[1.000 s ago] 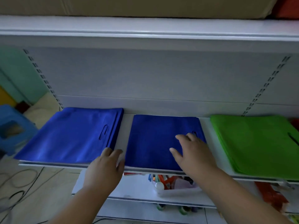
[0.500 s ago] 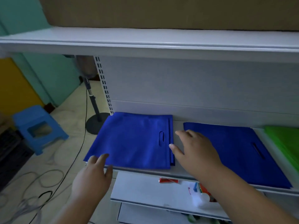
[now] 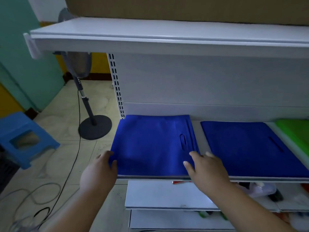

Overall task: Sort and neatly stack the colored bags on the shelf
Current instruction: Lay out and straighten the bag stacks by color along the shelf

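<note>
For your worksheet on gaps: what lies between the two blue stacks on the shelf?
Head view: a bare white strip of shelf separates the left blue stack from the right one; the right hand reaches into its front end.

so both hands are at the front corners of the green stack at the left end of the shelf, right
Not quite: that stack is blue, not green. In the head view the left hand and right hand sit at the front corners of the left blue stack at the left end of the shelf. The green stack lies far right, untouched.
</note>
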### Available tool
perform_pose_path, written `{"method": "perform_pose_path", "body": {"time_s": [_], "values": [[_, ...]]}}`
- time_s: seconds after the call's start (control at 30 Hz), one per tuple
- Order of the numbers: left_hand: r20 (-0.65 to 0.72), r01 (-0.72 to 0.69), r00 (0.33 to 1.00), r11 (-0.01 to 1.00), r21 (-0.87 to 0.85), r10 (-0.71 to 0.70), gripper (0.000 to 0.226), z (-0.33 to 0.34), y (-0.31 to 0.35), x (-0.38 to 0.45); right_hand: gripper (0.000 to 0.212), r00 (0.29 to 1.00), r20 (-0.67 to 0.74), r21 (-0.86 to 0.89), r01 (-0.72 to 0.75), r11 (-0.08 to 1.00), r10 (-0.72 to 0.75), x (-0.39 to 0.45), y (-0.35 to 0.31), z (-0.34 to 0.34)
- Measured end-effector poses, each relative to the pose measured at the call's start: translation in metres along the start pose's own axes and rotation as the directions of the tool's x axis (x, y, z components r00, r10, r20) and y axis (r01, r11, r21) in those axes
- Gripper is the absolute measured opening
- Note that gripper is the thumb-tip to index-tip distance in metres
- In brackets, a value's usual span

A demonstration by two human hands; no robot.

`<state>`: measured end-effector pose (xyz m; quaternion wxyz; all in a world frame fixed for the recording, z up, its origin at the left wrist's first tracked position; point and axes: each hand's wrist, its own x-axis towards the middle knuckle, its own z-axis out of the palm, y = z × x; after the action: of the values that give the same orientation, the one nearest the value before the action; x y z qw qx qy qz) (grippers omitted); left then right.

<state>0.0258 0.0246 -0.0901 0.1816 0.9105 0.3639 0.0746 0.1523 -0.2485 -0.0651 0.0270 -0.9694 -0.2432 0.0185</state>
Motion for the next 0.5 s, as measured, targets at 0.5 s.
{"method": "perform_pose_path", "body": {"time_s": [0.5], "values": [[0.093,0.056,0.995,0.979,-0.195,-0.038,0.017,-0.001,-0.004,-0.007,0.061,0.938,0.215,0.724,-0.341,0.599,0.273,0.004,-0.007,-0.005]]}}
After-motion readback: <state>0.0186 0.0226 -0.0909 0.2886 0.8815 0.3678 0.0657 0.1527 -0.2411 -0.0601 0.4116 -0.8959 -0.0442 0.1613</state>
